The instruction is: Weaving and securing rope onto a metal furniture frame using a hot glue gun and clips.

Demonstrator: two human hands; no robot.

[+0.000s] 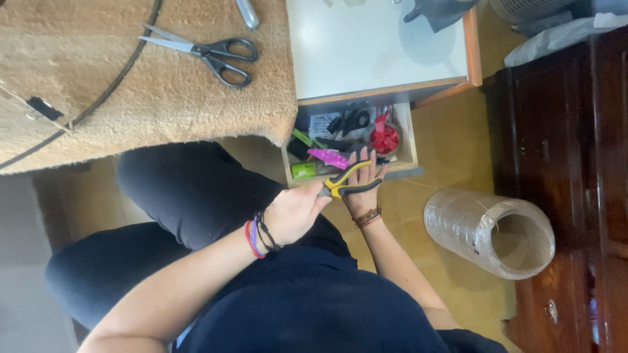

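Observation:
My left hand (294, 212), with red, purple and black bands at the wrist, is closed around the head end of a pair of pliers (350, 184) with yellow and black handles. The handles reach across my right hand (364, 186). That hand is flat with its fingers spread, pressed against the front edge of an open wooden drawer (409, 160), and it wears a brown wristband. The drawer holds a red ribbon spool (384, 139), a pink piece (330, 157), a green piece (303, 170) and several black tools.
Black-handled scissors (209, 52) lie on a tan fibre mat (163, 104) at the upper left. A white tabletop (373, 46) sits above the drawer. A roll wrapped in clear film (490, 232) lies on the floor beside a dark wooden cabinet (569, 163). My legs are in black trousers.

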